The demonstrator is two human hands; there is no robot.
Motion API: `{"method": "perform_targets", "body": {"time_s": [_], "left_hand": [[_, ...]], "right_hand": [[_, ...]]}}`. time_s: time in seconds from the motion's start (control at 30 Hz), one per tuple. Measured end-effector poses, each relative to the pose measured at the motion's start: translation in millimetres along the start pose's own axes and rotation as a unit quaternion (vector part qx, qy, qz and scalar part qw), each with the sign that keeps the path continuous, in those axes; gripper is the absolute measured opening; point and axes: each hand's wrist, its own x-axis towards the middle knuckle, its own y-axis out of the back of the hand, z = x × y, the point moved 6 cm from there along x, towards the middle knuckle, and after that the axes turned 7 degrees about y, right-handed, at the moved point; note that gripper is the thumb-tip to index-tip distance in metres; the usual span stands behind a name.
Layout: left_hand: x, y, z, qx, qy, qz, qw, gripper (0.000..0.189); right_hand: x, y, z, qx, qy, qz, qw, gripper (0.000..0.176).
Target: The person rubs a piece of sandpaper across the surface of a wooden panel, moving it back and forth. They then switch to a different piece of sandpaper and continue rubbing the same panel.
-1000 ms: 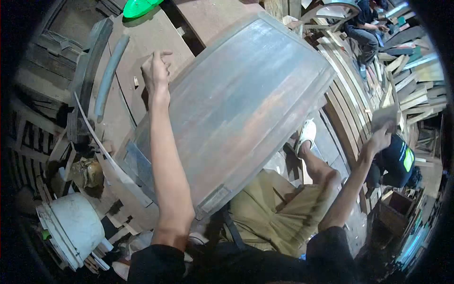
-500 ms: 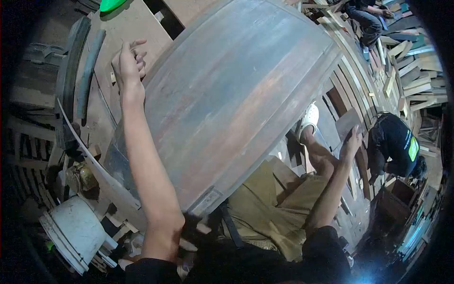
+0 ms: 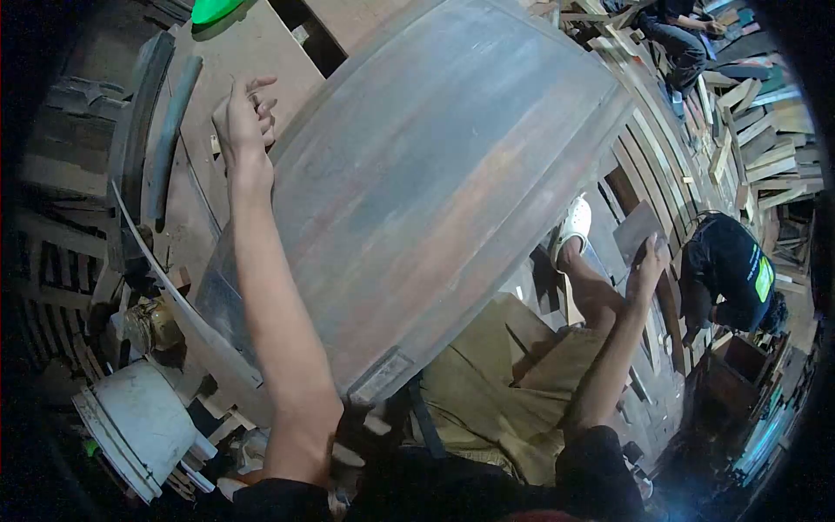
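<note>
A large wooden panel (image 3: 435, 183), greyish with reddish-brown streaks, lies at a slant in front of me. My left hand (image 3: 246, 122) is raised beside its upper left edge, fingers loosely curled and apart, with nothing visible in it. On the right, past the panel's edge, my right hand (image 3: 648, 265) pinches a thin, flat grey sheet (image 3: 639, 233) by its lower corner. The sheet is held up, apart from the panel. A small rectangular inset (image 3: 381, 374) shows at the panel's near corner.
A white bucket (image 3: 143, 426) stands at the lower left. A grey-blue tube (image 3: 174, 135) and a green object (image 3: 213, 9) lie at the upper left. One person (image 3: 726, 270) bends over at the right; another sits (image 3: 683, 43) at the upper right by stacked wood (image 3: 765, 165).
The view has shifted slightly. My left hand sits a little lower and further right in the view, its fingers still loosely curled. My right hand still holds the sheet, now tilted slightly differently.
</note>
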Motion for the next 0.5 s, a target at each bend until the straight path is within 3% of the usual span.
{"method": "perform_targets", "body": {"time_s": [0.27,0.33,0.4,0.5], "left_hand": [[6.9,5.6,-5.5,-0.018,-0.015,-0.007,1.000,0.039],[16.5,9.8,-12.1,-0.028,-0.023,-0.017,0.999,0.033],[4.5,7.0,-2.2,-0.021,-0.030,-0.003,0.999,0.032],[3.4,5.4,0.3,-0.023,-0.037,-0.005,0.999,0.030]], "right_hand": [[4.0,-1.5,6.9,0.015,0.014,-0.035,0.999,0.029],[6.2,-2.9,13.9,0.044,0.059,-0.033,0.997,0.033],[-8.2,-4.2,0.1,-0.041,0.035,-0.071,0.996,0.039],[-14.0,-13.1,2.6,0.024,0.019,-0.049,0.998,0.035]]}}
